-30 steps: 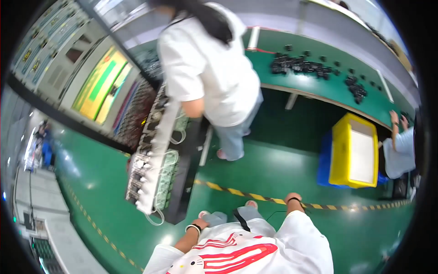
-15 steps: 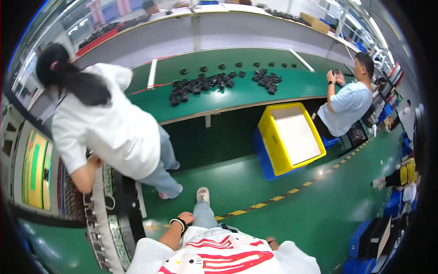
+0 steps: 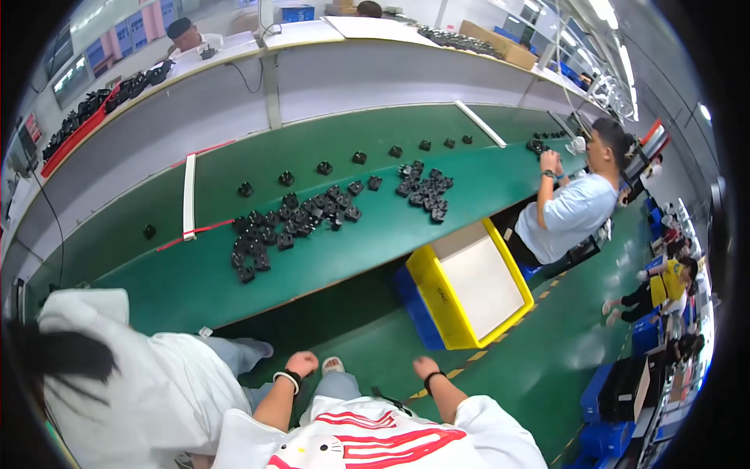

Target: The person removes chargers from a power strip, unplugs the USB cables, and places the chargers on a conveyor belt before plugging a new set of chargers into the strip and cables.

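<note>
My left hand (image 3: 302, 363) hangs low in front of me, its fingers curled in with nothing showing in them. Farther right, my right hand (image 3: 425, 365) is also loosely closed, and I see no object in it. Both hands are apart from everything around them. Ahead lies a long green workbench (image 3: 344, 250). Small black parts (image 3: 293, 219) lie heaped on it, with a second heap (image 3: 424, 190) to the right and a spaced row (image 3: 324, 167) behind. Beyond my right hand stands a yellow bin (image 3: 447, 306) stacked on a blue one (image 3: 414, 308), with a pale sheet inside.
A person in white (image 3: 148, 391) stands close on my left. Another person in light blue (image 3: 574, 215) works at the bench on the right. Yellow-and-black floor tape (image 3: 469, 359) runs past the bins. Dark and blue boxes (image 3: 605, 399) stand at the far right.
My view has shifted left and closer to the bench. Both hands now show in front of me; the right one was mostly hidden. The person in white appears lower and farther left.
</note>
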`<state>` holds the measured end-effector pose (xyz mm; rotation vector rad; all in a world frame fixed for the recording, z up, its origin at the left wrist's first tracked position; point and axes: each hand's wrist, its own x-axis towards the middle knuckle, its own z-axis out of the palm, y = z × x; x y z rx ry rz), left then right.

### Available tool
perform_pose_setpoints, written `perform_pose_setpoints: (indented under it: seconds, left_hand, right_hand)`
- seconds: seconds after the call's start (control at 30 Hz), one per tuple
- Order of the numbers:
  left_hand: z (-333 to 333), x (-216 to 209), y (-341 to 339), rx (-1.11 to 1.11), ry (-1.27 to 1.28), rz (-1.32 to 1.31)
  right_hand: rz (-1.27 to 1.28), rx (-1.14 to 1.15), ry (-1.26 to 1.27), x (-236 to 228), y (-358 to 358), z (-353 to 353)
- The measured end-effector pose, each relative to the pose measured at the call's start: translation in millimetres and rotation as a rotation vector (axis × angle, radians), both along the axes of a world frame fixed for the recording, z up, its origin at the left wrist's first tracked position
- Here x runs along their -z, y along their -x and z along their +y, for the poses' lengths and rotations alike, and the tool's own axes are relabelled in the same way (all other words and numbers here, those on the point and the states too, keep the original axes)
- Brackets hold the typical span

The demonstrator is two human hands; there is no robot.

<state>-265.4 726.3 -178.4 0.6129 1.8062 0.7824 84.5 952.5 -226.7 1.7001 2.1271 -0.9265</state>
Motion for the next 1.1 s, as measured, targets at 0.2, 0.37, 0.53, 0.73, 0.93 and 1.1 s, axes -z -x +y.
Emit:
perform_pose_setpoints:
  seconds: [0.2,0.37,0.53,0.73,0.93,1.1]
  left_hand:
    - [100,-102,108,-0.288,-0.393,0.285]
    - [147,-163,251,-0.545,-0.380,0.323]
    - [164,-155,382,-0.563,0.128,0.473]
    - [194,-118,424,-0.726,0.463,0.535]
    - [230,-140,463,-0.439,0.551,0.536]
    - [266,-135,464,-0.345,0.639,0.519]
  right_hand:
    - [0.661,-0.099,0.573,-116,205,78]
    - [0.662,-0.379,0.532,-209,285,203]
    - [0.636,-0.203,0.382,-240,381,357]
    - [0.404,-0.418,0.128,-196,514,454]
    - [0.206,-0.549,-0.036,-167,599,435]
    - [0.168,-0.845,-0.008,-169,636,375]
